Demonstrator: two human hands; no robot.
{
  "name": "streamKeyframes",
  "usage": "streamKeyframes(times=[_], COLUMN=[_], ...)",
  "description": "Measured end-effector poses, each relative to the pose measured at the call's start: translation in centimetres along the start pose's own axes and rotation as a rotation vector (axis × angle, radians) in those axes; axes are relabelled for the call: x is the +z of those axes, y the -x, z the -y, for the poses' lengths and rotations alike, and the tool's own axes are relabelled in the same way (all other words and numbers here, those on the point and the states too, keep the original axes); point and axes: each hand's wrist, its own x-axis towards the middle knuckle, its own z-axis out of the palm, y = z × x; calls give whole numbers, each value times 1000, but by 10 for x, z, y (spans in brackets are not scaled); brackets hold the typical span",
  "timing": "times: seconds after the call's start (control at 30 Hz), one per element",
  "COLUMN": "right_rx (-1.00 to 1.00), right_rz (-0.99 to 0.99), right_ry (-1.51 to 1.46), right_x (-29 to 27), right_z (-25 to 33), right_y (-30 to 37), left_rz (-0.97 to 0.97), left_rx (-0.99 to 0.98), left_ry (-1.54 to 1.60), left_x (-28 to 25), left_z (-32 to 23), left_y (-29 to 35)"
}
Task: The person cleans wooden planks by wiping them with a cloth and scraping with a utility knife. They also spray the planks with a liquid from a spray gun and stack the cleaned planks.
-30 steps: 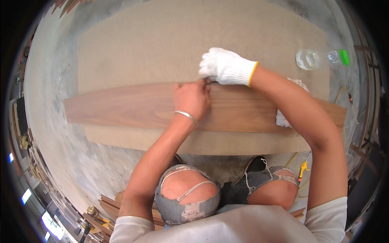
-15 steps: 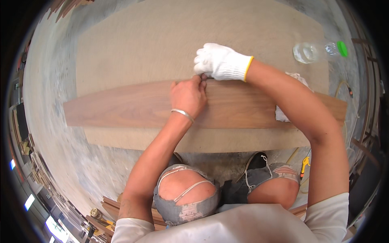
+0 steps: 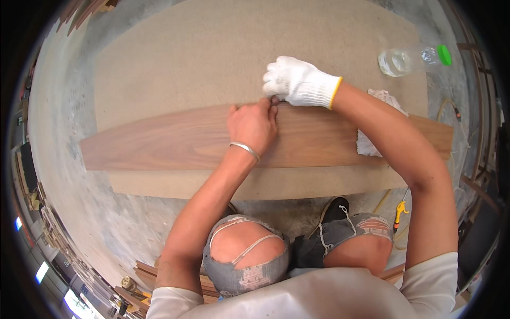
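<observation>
Two grips meet at the far edge of a wooden board. The left grip, a bare hand with a silvery bracelet at its wrist, lies over the board, its fingers bent toward that edge. The right grip, gloved in white with a yellow cuff, sits just beyond the edge, its fingers curled together. A small dark piece shows where the two meet; it is largely hidden, and whether either grip is clamped on it cannot be told. The board, brown and tapering toward its ends, lies crosswise beneath the left grip and nearer the person than the right. A whitish cloth rests on it, partly behind the right forearm. Under the board is a tan sheet, overreached at both ends. At upper right lies a clear bottle with a green cap; near the right knee, a yellow-handled tool.
</observation>
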Motion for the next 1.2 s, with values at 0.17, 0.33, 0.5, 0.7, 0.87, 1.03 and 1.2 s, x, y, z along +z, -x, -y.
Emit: streamKeyframes(times=[0.17, 0.33, 0.5, 0.7, 0.87, 1.03, 1.2], right_rx=[-12, 22, 99, 116, 106, 110, 106], right_rz=[-60, -77, 47, -44, -72, 28, 83], right_ry=[-101, -47, -27, -187, -175, -31, -25], right_x=[7, 6, -4, -2, -1, -18, -24], right_z=[5, -3, 2, -5, -11, -10, -6], right_y=[-17, 14, 23, 9, 12, 28, 21], left_rz=[26, 14, 37, 98, 93, 36, 50], left_rx=[-78, 25, 44, -27, -50, 73, 53], left_ry=[47, -6, 10, -19, 12, -30, 15], left_x=[-8, 0, 0, -11, -13, -6, -7], left_z=[15, -2, -11, 3, -1, -16, -13], left_y=[2, -2, -1, -3, -6, -9, -8])
